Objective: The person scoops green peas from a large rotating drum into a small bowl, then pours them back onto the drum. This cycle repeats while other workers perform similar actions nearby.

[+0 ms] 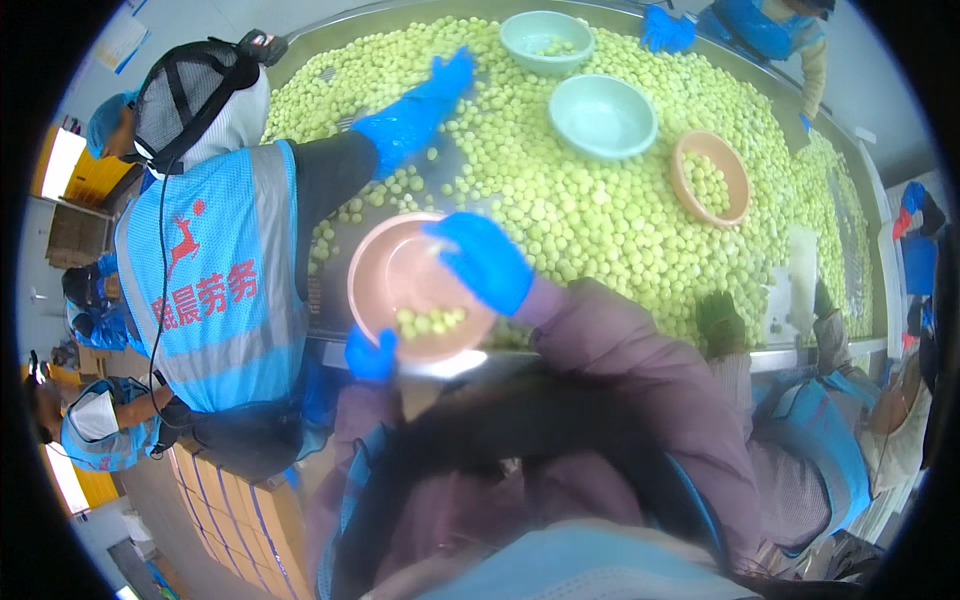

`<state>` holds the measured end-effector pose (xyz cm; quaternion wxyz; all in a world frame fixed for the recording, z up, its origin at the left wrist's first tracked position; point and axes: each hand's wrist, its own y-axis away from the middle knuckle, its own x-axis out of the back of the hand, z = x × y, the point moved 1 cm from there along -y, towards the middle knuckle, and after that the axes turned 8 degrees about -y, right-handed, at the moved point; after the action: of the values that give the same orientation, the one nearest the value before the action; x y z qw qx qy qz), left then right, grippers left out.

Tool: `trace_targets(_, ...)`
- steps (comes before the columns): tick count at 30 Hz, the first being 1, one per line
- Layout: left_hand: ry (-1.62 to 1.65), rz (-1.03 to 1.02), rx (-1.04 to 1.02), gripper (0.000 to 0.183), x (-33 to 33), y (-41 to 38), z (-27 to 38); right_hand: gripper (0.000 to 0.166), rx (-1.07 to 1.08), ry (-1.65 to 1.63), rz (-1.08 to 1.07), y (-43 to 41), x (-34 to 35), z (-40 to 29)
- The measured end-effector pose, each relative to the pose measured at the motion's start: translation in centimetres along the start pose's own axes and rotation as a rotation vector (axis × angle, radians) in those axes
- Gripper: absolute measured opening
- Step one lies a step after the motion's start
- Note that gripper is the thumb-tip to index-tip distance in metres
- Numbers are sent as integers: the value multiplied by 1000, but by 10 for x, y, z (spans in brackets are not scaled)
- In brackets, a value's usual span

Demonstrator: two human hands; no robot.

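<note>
A pink plastic basin [382,270] with several pale green round pieces [431,322] in its bottom is tilted at the near edge of a metal sorting table. My left hand [371,355], in a blue glove, grips the basin's near left rim. Above the basin's right side is my right hand [484,262], also blue-gloved, its fingers bent over the far rim; a small pale piece shows at the fingertips, blurred. Behind and to the right, a thick layer of the same green round pieces [600,225] covers much of the table.
Two light green basins [603,116] and an orange basin [679,180] stand on the pieces. A co-worker in a blue vest [217,277] reaches across from the left. Other co-workers are at the right and far side. Strapped cardboard boxes [232,525] stand at lower left.
</note>
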<state>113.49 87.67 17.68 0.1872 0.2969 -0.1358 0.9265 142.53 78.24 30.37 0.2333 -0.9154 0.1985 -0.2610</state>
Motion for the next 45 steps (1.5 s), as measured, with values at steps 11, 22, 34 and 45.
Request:
trace_targets(11, -134, -25, 186, 38, 2, -14, 17, 29, -642, 50, 320, 128, 120, 58)
trace_targets(22, -418, -228, 267, 43, -36, -24, 50, 23, -684, 564, 189, 233, 224, 126)
trace_targets(34, -489, -57, -42, 38, -58, -14, 89, 35, -899, 652, 18, 150, 165, 261)
trace_targets(45, -136, -29, 271, 33, -73, -14, 110, 49, -1176, 437, -289, 135, 154, 218)
